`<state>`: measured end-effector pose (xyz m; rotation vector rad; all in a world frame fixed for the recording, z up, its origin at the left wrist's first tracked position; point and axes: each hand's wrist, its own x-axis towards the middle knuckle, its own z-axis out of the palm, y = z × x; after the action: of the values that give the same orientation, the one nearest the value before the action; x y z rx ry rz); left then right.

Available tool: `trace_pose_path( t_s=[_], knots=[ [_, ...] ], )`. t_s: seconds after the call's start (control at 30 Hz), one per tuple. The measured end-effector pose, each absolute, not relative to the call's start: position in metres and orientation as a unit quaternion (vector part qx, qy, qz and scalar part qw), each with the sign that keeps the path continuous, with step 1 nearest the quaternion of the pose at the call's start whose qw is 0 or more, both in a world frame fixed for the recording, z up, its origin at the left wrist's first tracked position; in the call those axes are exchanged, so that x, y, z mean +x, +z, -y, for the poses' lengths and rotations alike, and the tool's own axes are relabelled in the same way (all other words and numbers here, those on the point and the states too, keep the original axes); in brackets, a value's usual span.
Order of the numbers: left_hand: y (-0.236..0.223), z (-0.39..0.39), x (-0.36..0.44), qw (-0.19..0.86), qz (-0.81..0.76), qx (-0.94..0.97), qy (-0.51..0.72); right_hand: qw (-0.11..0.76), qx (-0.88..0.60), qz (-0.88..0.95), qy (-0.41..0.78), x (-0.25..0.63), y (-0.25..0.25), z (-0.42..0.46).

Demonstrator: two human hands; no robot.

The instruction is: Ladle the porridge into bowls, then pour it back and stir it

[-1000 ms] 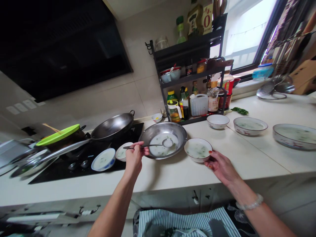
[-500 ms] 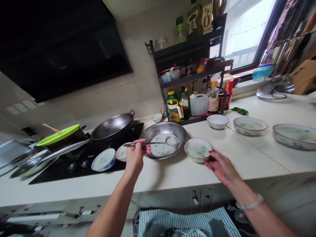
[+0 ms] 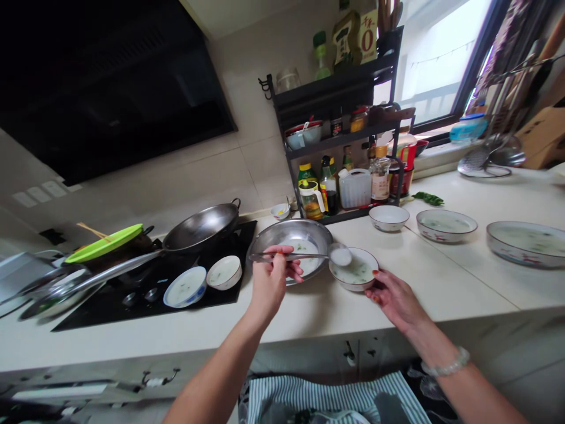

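Note:
My left hand [image 3: 272, 280] is closed round the handle of a metal ladle [image 3: 340, 255]. Its full scoop hangs over the left rim of a small white bowl [image 3: 354, 269] of pale soup with green bits. Behind the ladle sits a wide steel basin [image 3: 295, 238] with some of the same soup in it. My right hand [image 3: 394, 296] rests on the counter against the near right side of the small bowl, fingers partly curled beside it.
On the black hob [image 3: 145, 281] stand a wok [image 3: 200, 227], two small filled bowls [image 3: 185, 285] and a pan with a green lid [image 3: 105, 241]. A bottle rack [image 3: 342, 147] stands behind. More bowls [image 3: 446, 224] line the counter [image 3: 463, 282] to the right.
My left hand has lifted the ladle out of the steel basin and carried it right, over the small white bowl. My right hand has stayed by the bowl.

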<state>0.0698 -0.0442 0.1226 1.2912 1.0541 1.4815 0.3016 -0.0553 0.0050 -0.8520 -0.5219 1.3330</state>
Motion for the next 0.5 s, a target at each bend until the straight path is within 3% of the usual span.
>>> trace_pose_path(
  t_s=[0.17,0.4,0.5],
  knots=[
    [0.105,0.058,0.078,0.408,-0.372,0.642,0.531,0.674,-0.372,0.229,0.596,0.303,0.000,0.055],
    [0.088,0.059,0.064,0.243,-0.227,0.815,0.475,0.673,-0.368,0.228,0.600,0.304,-0.004,0.052],
    [0.084,0.058,0.062,0.256,-0.229,0.807,0.481,0.675,-0.369,0.225,0.599,0.304,-0.003,0.052]
  ],
)
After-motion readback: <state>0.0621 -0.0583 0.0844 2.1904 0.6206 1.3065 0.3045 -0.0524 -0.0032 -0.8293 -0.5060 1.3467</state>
